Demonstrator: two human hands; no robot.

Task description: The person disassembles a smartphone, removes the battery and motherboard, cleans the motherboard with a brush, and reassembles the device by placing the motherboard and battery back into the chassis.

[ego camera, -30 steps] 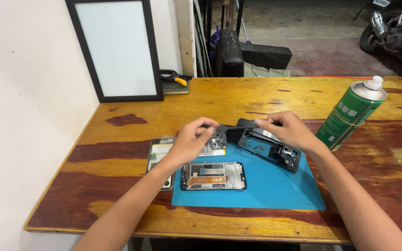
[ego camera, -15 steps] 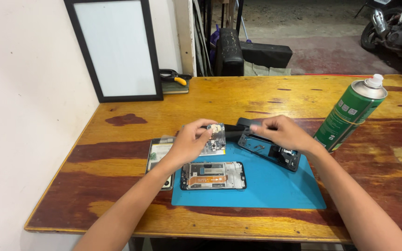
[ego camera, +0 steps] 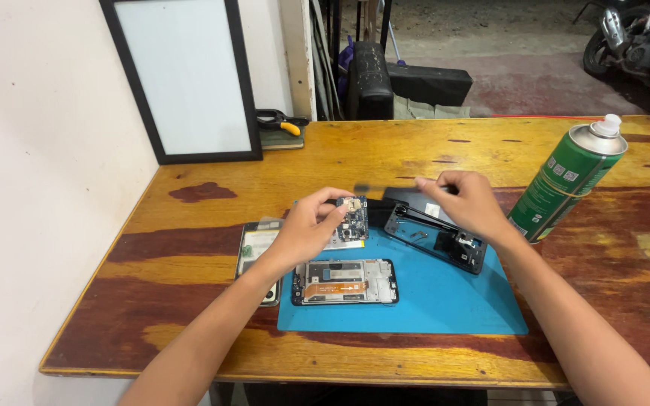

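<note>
While both hands hover above the far edge of the blue work mat (ego camera: 445,301), the left hand (ego camera: 306,225) pinches a small dark circuit board (ego camera: 353,218) between thumb and fingertips, the other fingers curled loosely, and holds the board raised and roughly upright with its face turned toward the wearer. The right hand (ego camera: 472,201) is closed around a thin dark tool (ego camera: 385,186), perhaps a small brush or screwdriver; the motion blur makes it hard to tell which. That tool's long axis runs nearly level from right to left, its tip pointing left and ending just above and slightly to the far side of the board's top edge, close to it but not visibly touching. So the board lies to the left of the right hand and a little nearer, straight along the tool's line. Beneath the right hand a black phone back shell (ego camera: 434,239) lies at a slant on the mat, and nearer, below the left hand, an opened phone frame (ego camera: 345,281) lies flat with its length running left to right. Another phone part (ego camera: 256,252) sits on the wooden table (ego camera: 189,301) at the mat's left side. A green spray can (ego camera: 566,180) stands well to the right.
</note>
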